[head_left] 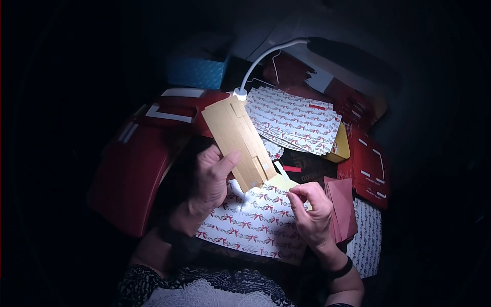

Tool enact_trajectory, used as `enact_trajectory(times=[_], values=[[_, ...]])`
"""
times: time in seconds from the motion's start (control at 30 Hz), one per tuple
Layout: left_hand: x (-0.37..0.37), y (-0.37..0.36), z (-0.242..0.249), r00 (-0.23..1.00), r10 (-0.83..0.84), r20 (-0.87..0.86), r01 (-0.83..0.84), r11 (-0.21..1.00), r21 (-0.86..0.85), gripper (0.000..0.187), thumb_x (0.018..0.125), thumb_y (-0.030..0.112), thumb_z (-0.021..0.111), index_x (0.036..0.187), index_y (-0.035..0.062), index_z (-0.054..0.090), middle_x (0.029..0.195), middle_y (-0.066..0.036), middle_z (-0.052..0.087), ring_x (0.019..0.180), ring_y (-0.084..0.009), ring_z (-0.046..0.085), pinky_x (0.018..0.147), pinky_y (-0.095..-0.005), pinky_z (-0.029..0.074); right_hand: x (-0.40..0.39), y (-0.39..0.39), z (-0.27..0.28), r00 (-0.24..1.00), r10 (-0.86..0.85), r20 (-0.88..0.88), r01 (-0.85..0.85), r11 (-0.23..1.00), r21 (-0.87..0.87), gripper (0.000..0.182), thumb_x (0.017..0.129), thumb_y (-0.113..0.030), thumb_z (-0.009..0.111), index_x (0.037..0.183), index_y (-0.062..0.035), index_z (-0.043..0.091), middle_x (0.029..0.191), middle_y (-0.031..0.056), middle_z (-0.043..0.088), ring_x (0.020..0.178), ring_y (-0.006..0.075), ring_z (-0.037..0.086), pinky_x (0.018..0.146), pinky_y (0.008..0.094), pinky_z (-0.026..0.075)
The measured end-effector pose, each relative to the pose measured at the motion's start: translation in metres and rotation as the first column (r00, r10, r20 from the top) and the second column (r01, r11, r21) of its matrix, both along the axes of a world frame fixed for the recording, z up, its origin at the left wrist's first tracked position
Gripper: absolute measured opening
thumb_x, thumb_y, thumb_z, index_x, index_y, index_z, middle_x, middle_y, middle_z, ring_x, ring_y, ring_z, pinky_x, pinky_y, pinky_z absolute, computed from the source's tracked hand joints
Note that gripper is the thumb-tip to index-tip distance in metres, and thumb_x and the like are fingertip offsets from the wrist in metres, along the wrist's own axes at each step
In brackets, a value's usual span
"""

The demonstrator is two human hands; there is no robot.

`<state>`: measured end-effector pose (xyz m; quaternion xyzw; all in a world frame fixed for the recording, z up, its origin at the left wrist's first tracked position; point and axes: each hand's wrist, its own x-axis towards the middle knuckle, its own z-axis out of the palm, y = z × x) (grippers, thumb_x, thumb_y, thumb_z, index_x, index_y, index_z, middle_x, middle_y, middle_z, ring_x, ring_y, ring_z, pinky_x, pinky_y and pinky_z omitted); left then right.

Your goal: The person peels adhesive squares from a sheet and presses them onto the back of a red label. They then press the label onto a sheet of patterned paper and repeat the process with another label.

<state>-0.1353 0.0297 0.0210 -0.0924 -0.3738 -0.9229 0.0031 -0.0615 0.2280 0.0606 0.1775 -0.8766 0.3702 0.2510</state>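
Between the thumb and fingers of my left hand (217, 169) is a tan folded cardboard piece (235, 138), tilted, with slots cut along its right side. Below it lies a white sheet printed with red bows and green garlands (250, 225). My right hand (311, 210) is closed in a pinch above this sheet's right side. Its fingertips are beside a pale yellow paper (280, 183); whatever they pinch is too small or hidden to make out. A narrow white strip (282, 170) stands out near the cardboard's lower end.
A bright lamp with a bent neck (266, 51) rises behind the cardboard. Bow-printed sheets (291, 117) are stacked at the back, partly over a yellow box (340, 146). Red die-cut card pieces (365, 169) and pink envelopes (340, 204) lie right. Red covers (133, 169) lie left, a blue box (197, 71) behind.
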Motion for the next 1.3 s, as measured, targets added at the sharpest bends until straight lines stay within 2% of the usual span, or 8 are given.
enact_trajectory(times=[0.07, 0.13, 0.17, 0.83, 1.03, 1.17, 1.23, 1.3], values=[[0.003, 0.001, 0.001, 0.998, -0.054, -0.029, 0.055, 0.998, 0.032, 0.018, 0.088, 0.006, 0.057, 0.102, -0.0045, 0.060, 0.093, -0.010, 0.066, 0.080, -0.0108, 0.064, 0.075, -0.0241, 0.052, -0.002, -0.006, -0.007, 0.999, 0.008, -0.052, -0.007, 1.000, 0.024, 0.015, 0.074, 0.006, 0.066, 0.086, -0.0011, 0.061, 0.076, 0.0092, 0.058, 0.066, 0.0223, 0.054, 0.058, 0.0315, 0.045], [0.005, 0.000, 0.002, 0.997, -0.068, -0.021, 0.068, 0.997, 0.043, 0.017, 0.089, 0.006, 0.056, 0.101, -0.0045, 0.060, 0.094, -0.010, 0.066, 0.082, -0.0113, 0.064, 0.078, -0.0251, 0.052, -0.005, -0.008, -0.009, 0.937, 0.086, -0.339, 0.018, 0.956, 0.294, 0.021, 0.071, 0.006, 0.067, 0.088, -0.0028, 0.061, 0.078, 0.0086, 0.056, 0.069, 0.0233, 0.054, 0.058, 0.0319, 0.045], [0.005, -0.001, 0.000, 0.994, -0.104, -0.025, 0.105, 0.994, 0.035, 0.017, 0.089, 0.006, 0.056, 0.102, -0.0047, 0.060, 0.094, -0.010, 0.066, 0.083, -0.0116, 0.064, 0.078, -0.0253, 0.052, -0.006, -0.010, -0.008, 0.929, 0.105, -0.355, 0.023, 0.941, 0.338, 0.023, 0.068, 0.005, 0.067, 0.089, -0.0043, 0.061, 0.079, 0.0078, 0.055, 0.070, 0.0239, 0.053, 0.059, 0.0323, 0.045], [0.007, 0.001, 0.000, 0.985, -0.171, 0.033, 0.170, 0.985, 0.026, 0.019, 0.087, 0.004, 0.056, 0.102, -0.0074, 0.060, 0.096, -0.012, 0.065, 0.082, -0.0142, 0.064, 0.075, -0.0272, 0.053, -0.004, -0.015, -0.007, 0.891, 0.246, -0.380, -0.001, 0.841, 0.541, 0.021, 0.066, 0.000, 0.066, 0.086, -0.0051, 0.061, 0.081, 0.0060, 0.054, 0.073, 0.0224, 0.054, 0.061, 0.0329, 0.047], [0.000, -0.003, -0.003, 0.984, -0.150, 0.100, 0.138, 0.984, 0.117, 0.028, 0.087, 0.006, 0.054, 0.112, -0.0057, 0.055, 0.099, -0.012, 0.064, 0.087, -0.0161, 0.064, 0.081, -0.0294, 0.053, -0.001, -0.013, -0.006, 0.860, 0.300, -0.412, -0.028, 0.835, 0.550, 0.020, 0.067, 0.001, 0.067, 0.085, -0.0047, 0.061, 0.080, 0.0059, 0.054, 0.070, 0.0222, 0.054, 0.059, 0.0325, 0.046], [-0.003, -0.004, -0.004, 0.992, -0.055, 0.118, 0.046, 0.996, 0.077, 0.026, 0.086, 0.005, 0.054, 0.109, -0.0052, 0.057, 0.097, -0.012, 0.064, 0.084, -0.0160, 0.064, 0.077, -0.0292, 0.054, 0.005, 0.003, 0.000, 1.000, 0.026, -0.013, -0.024, 0.993, 0.112, 0.010, 0.077, 0.004, 0.065, 0.084, -0.0015, 0.061, 0.078, 0.0069, 0.056, 0.069, 0.0181, 0.055, 0.063, 0.0278, 0.046], [-0.003, -0.005, -0.001, 0.991, -0.042, 0.128, 0.031, 0.996, 0.087, 0.024, 0.085, 0.004, 0.054, 0.107, -0.0058, 0.058, 0.095, -0.012, 0.065, 0.081, -0.0156, 0.065, 0.074, -0.0286, 0.054, 0.008, 0.026, 0.001, 0.953, -0.024, 0.302, 0.085, 0.978, -0.190, 0.005, 0.082, 0.003, 0.063, 0.086, 0.0000, 0.062, 0.080, 0.0034, 0.057, 0.072, 0.0111, 0.054, 0.065, 0.0242, 0.045], [-0.004, -0.006, -0.002, 0.991, -0.045, 0.125, 0.035, 0.996, 0.087, 0.024, 0.085, 0.004, 0.054, 0.107, -0.0059, 0.058, 0.095, -0.012, 0.065, 0.081, -0.0156, 0.065, 0.074, -0.0286, 0.054, 0.009, 0.051, -0.001, 0.839, 0.062, 0.541, 0.201, 0.888, -0.414, 0.004, 0.086, 0.001, 0.060, 0.089, 0.0020, 0.061, 0.085, -0.0002, 0.059, 0.077, 0.0052, 0.053, 0.068, 0.0204, 0.044]])
